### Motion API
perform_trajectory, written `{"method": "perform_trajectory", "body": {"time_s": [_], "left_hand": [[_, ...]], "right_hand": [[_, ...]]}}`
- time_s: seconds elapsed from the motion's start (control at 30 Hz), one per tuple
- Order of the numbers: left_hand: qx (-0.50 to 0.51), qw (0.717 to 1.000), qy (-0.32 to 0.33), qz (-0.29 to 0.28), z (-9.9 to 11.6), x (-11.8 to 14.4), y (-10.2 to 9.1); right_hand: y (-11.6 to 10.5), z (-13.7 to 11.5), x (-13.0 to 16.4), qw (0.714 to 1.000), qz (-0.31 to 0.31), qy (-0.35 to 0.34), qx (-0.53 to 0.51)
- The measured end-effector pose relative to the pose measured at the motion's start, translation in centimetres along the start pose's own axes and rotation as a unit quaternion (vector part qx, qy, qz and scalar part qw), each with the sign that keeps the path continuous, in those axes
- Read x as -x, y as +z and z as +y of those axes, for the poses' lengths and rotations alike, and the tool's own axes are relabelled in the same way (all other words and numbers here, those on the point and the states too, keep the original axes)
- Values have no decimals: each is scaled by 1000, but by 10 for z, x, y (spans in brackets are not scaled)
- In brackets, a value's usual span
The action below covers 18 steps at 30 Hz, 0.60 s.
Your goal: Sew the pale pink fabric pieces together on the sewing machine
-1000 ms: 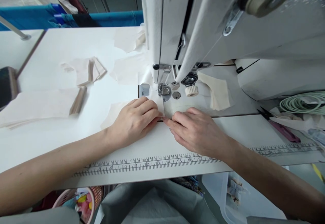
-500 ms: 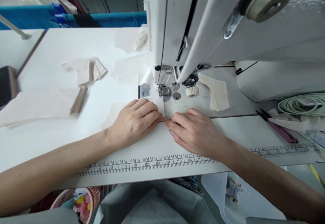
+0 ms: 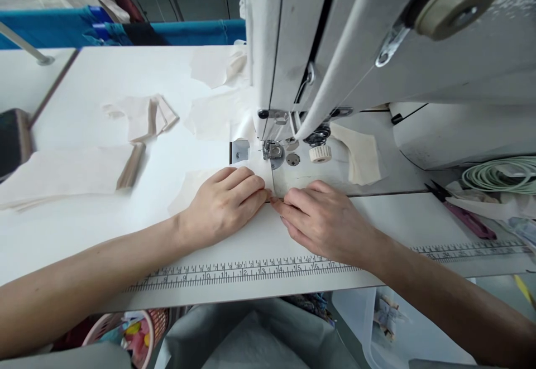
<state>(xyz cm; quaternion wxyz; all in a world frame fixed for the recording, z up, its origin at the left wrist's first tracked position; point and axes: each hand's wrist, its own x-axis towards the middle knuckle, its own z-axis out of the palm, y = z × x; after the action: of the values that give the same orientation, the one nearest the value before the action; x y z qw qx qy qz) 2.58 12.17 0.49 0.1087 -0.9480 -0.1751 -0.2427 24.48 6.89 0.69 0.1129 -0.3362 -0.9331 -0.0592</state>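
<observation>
Hands lie flat on the table (image 3: 125, 78), fingertips meeting just short of the presser foot (image 3: 273, 151); the left hand (image 3: 220, 207) presses a pale cloth piece (image 3: 251, 167) down with its fingers (image 3: 251, 187) stretched and close together, not clenched, and the cloth runs from under those fingers straight ahead to the foot; the right hand (image 3: 326, 221) lies palm down, its fingers (image 3: 293, 199) spread and touching the cloth's near right edge, so neither hand grasps anything, both only pin and steady; I judge this hold keeps the edge in line with the needle, since the 2 sets of fingertips flank the seam line; the sewing machine (image 3: 377, 51) rises just beyond the fingers and fills the upper right.

Behind the wrists a printed ruler (image 3: 251, 271) runs along the table's near edge; left of the left fingers lie more cut pieces (image 3: 67, 171), 1 flat stack and a folded bundle (image 3: 146, 115) farther off; right of the right fingers a cream scrap (image 3: 362, 154) rests on the machine bed, and well beyond it lie snips (image 3: 460, 215) and a coil of green cord (image 3: 502, 171); the tabletop is white and smooth; blue fabric (image 3: 188, 31) hangs at the far edge; a pink basket (image 3: 154, 330) shows below the table.
</observation>
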Motion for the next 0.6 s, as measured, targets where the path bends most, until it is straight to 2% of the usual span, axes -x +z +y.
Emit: {"method": "perform_trajectory", "body": {"time_s": [0.6], "left_hand": [[8,1000,15,0,-1,2,2]], "right_hand": [[-1,1,0,1000,9,-6,12]]}}
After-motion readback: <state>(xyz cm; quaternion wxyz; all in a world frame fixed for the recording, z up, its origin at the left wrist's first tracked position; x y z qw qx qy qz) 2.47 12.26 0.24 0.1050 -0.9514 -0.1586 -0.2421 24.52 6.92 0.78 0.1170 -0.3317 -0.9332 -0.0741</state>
